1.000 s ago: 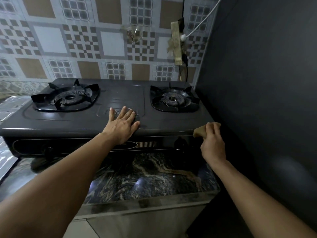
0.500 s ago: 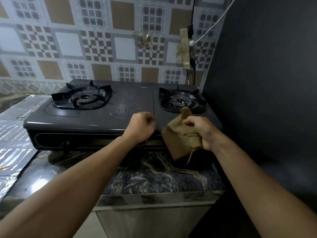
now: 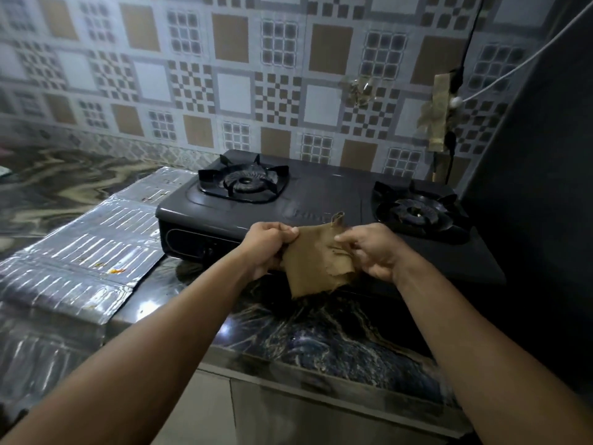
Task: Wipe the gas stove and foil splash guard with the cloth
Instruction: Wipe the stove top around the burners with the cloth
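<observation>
A dark two-burner gas stove (image 3: 324, 200) stands on the marble counter, with one burner at the left (image 3: 243, 183) and one at the right (image 3: 415, 213). In front of its front edge I hold a brown cloth (image 3: 316, 261) stretched between both hands. My left hand (image 3: 268, 244) pinches its left edge and my right hand (image 3: 373, 248) grips its right side. A silver foil splash guard (image 3: 83, 248) lies flat on the counter to the left of the stove, with a few orange and brown specks on it.
A dark marbled counter (image 3: 321, 335) runs under the stove to its front edge. A patterned tile wall (image 3: 224, 91) rises behind. A dark panel (image 3: 539, 187) closes the right side. A taped power strip (image 3: 438, 114) with cables hangs near the back right corner.
My left hand left the stove top and took the cloth's left edge. My right hand brought the cloth from the stove's right front corner to the middle. The view swung left, showing more foil.
</observation>
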Tool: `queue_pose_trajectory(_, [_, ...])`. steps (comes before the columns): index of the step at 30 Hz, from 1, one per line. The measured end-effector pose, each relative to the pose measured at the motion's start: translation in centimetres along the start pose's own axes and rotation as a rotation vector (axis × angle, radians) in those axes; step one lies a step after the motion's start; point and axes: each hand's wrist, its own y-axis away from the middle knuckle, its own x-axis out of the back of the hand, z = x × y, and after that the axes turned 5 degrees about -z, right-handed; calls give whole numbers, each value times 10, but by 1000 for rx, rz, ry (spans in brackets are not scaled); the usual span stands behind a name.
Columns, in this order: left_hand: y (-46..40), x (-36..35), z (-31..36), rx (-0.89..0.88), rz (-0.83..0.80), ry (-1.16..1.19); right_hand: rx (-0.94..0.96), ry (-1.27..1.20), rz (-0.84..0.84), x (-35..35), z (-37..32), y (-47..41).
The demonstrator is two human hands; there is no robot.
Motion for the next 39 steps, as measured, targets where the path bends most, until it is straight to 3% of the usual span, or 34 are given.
queue_pose_trajectory(5, [13, 40, -11, -40, 310, -249, 61, -57, -62, -47, 0, -21])
queue_pose_trajectory(9, [28, 65, -21, -235, 628, -678, 69, -157, -103, -95, -2, -42])
queue_pose_trajectory(11, [44, 70, -20, -347, 590, -539, 42, -222, -99, -118, -5, -51])
queue_pose_trajectory(13, [59, 72, -18, -318, 431, -353, 22, -260, -69, -137, -7, -58])
queue_pose_trajectory(15, [65, 79, -22, -281, 392, -322, 15, -257, -55, -152, -8, -60])
queue_pose_trajectory(21, [72, 107, -21, -339, 527, -164, -9, -204, -162, -186, -4, -59])
queue_pose_trajectory(25, [79, 131, -14, -287, 584, 22, 1, -134, -219, -199, -7, -64])
queue_pose_trajectory(29, [83, 162, -4, -264, 741, 158, 45, -25, -207, -210, -4, -75])
queue_pose_trajectory(33, [85, 199, 3, -256, 860, 211, -27, 6, -214, -221, 4, -92])
queue_pose_trajectory(37, [80, 229, 6, -223, 853, 154, -149, -167, -535, -243, 9, -98])
queue_pose_trajectory(39, [76, 244, 7, -176, 852, 137, -210, -107, -680, -253, 12, -97])
